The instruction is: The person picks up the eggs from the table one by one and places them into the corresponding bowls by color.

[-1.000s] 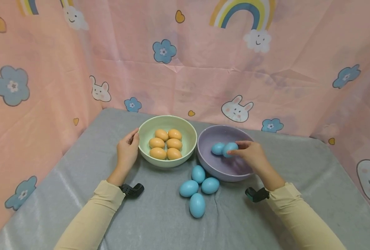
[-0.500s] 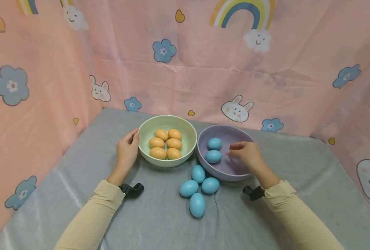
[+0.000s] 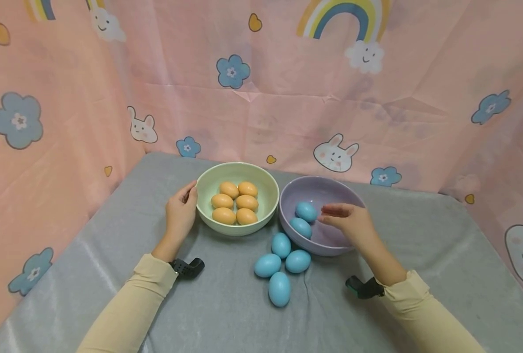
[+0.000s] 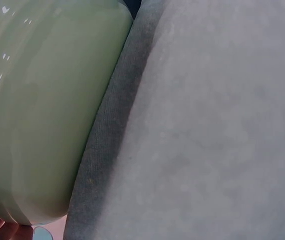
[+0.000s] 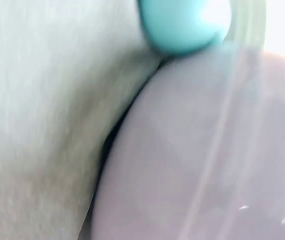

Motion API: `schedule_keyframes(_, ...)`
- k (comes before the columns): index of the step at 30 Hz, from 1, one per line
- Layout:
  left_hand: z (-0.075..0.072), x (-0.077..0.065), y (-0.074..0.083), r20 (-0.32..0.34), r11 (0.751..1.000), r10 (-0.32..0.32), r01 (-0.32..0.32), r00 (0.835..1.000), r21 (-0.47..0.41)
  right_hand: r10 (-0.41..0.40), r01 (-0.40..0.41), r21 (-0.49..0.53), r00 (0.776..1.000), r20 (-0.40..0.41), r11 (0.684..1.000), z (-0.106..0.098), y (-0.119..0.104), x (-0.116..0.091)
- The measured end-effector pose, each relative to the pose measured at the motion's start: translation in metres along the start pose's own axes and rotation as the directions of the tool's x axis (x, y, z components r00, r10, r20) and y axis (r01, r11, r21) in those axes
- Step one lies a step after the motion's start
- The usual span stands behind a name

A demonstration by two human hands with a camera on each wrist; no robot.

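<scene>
My left hand (image 3: 180,211) rests against the left outer wall of the light green bowl (image 3: 204,216), fingertips and thumb at its rim. Several yellow-orange eggs (image 3: 222,201) lie inside that bowl. Over the right half of the purple bowl (image 3: 327,249) is my right hand (image 3: 354,223), fingers extended and holding nothing. Two blue eggs (image 3: 306,212) lie in this bowl's left half, the farther one right by my right fingertips. In the left wrist view the green bowl (image 4: 47,110) fills the left side, with fingers (image 4: 2,230) at its lower edge.
Several more blue eggs (image 3: 280,289) lie clustered on the grey cloth (image 3: 226,304) before the bowls. The bowls stand side by side, rims nearly meeting. A pink patterned curtain (image 3: 279,117) rises behind. Each wrist wears a black strap device (image 3: 188,268).
My right hand has let go of a blue egg in the purple bowl and pulled slightly back. The two blue eggs there have shifted and turned. My left hand stays put.
</scene>
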State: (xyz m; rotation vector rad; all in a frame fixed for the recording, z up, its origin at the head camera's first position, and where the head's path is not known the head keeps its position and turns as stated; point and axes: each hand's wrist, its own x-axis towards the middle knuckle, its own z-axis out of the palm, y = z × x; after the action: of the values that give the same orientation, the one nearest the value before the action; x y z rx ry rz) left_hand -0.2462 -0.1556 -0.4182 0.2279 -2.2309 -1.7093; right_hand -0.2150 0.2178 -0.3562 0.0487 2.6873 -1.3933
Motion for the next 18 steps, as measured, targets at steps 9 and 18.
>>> schedule_keyframes(9, 0.001, 0.001, -0.001, -0.011, 1.0, 0.012, -0.012, 1.0, -0.011, -0.036, 0.031, 0.091, 0.998, 0.044, 0.995, 0.009, -0.008, -0.04)
schedule_keyframes(18, 0.002, 0.001, -0.003, -0.008, 1.0, 0.0, 0.0, 1.0, 0.001, -0.041, 0.029, 0.161, 0.997, 0.072, 0.987, 0.022, -0.016, -0.068)
